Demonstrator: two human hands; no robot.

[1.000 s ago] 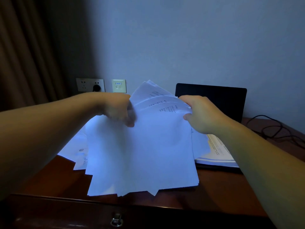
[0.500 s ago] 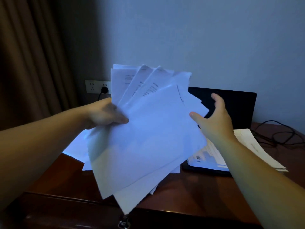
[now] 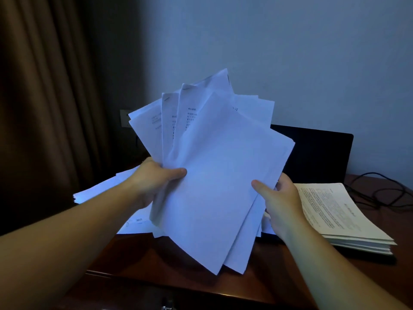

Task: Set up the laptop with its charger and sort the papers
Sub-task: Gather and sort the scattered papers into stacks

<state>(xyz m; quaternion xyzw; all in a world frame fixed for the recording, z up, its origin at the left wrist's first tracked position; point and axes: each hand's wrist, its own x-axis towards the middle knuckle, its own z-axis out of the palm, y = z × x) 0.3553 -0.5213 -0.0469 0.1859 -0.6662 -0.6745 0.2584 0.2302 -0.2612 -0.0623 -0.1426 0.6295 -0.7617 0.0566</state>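
Note:
A fanned sheaf of white papers (image 3: 214,175) is held up above the desk, tilted to the right. My left hand (image 3: 154,182) grips its left edge, thumb on the front sheet. My right hand (image 3: 279,202) holds the right edge, thumb in front and fingers behind. Behind the sheaf stands the open black laptop (image 3: 319,153), its screen dark and its keyboard hidden. A neat stack of printed papers (image 3: 339,218) lies to the right. More loose white sheets (image 3: 105,189) lie on the desk at the left.
The dark wooden desk (image 3: 156,262) has a drawer at its front edge. Black cables (image 3: 380,193) coil at the back right. A wall socket (image 3: 124,118) shows behind the sheaf, and a brown curtain (image 3: 49,97) hangs at the left.
The sheaf came up off the desk and fanned out. My right hand let go of it half a second ago and now holds its right edge again, lower down.

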